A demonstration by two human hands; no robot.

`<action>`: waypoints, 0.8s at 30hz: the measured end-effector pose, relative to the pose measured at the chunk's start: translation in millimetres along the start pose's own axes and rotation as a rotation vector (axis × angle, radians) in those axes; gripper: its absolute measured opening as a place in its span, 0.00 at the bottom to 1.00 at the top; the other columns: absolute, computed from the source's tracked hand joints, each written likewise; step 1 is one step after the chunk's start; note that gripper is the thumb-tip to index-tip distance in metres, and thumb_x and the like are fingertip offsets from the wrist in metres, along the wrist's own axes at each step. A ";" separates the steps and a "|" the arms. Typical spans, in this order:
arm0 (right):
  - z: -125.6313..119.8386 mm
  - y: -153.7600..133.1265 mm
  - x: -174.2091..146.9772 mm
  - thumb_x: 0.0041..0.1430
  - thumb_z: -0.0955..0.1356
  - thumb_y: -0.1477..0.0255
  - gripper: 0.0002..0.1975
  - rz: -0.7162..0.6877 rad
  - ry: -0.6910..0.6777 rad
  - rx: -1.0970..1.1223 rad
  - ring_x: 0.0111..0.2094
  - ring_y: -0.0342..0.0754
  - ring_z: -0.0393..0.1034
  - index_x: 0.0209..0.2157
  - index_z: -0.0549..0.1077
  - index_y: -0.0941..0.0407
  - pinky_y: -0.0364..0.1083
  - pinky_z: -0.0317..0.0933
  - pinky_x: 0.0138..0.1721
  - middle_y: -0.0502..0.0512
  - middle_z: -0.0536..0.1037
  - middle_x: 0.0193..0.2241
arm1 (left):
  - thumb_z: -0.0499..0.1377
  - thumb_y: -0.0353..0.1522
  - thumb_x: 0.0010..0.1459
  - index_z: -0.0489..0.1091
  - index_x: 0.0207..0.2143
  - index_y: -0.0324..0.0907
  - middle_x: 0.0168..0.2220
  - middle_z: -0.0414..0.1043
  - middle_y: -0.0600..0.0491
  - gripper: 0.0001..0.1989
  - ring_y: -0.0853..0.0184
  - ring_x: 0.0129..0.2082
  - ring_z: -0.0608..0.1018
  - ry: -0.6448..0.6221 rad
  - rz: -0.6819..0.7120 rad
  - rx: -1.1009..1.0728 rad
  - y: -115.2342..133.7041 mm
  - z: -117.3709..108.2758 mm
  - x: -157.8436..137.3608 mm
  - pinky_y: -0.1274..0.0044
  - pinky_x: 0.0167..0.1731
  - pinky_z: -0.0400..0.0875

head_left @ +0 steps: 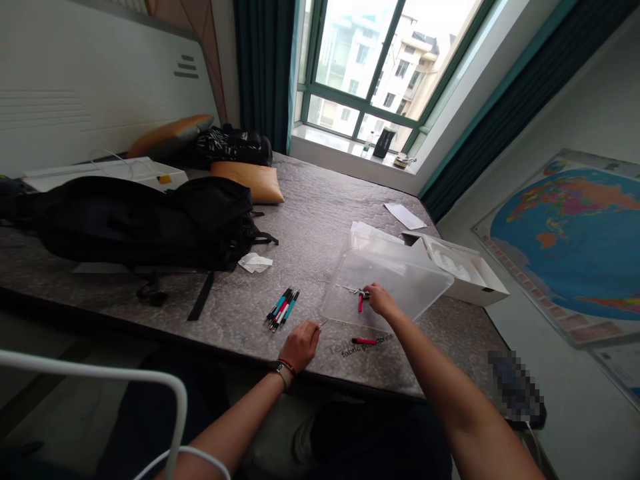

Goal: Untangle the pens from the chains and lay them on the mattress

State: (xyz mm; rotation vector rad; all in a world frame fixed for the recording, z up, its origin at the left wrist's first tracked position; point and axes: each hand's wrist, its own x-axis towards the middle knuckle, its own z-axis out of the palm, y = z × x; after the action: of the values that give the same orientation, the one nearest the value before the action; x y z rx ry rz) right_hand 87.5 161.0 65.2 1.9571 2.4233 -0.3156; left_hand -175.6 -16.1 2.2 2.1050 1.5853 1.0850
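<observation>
My left hand [300,345] rests at the near edge of the mattress. Its thumb and fingers are pinched at the corner of a translucent plastic box [413,283], on something thin and too small to name. Over the box, my right hand [383,300] has its fingertips closed among small silver and black parts [354,291]; what they grip is hidden. Just below these fingertips is a red pen barrel [360,303]. Another red and black pen piece [365,341] lies in front of the box. Left of my left hand is a bundle of blue, red, white and black pens [282,309].
A black backpack [125,217] lies on the left, with a crumpled tissue [256,263] beside it. Behind it are an orange cushion [250,181] and a black patterned bag [233,145]. An open white carton [465,270] stands right of the plastic box. A white tubular frame [100,367] crosses the lower left.
</observation>
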 end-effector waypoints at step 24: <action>-10.2 -30.7 8.1 0.67 0.59 0.73 0.14 -0.217 -0.118 -0.296 0.46 0.49 0.71 0.48 0.73 0.55 0.42 0.59 0.42 0.60 0.75 0.47 | 0.47 0.32 0.67 0.65 0.41 0.44 0.37 0.71 0.51 0.07 0.63 0.39 0.72 -0.008 0.010 0.031 0.8 -0.8 2.0 0.70 0.40 0.67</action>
State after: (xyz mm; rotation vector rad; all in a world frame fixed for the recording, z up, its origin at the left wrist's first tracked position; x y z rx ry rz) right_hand 57.2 164.4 78.6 1.5192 2.4428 -0.0648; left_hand -175.4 -14.7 4.0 2.1360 1.5995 1.0609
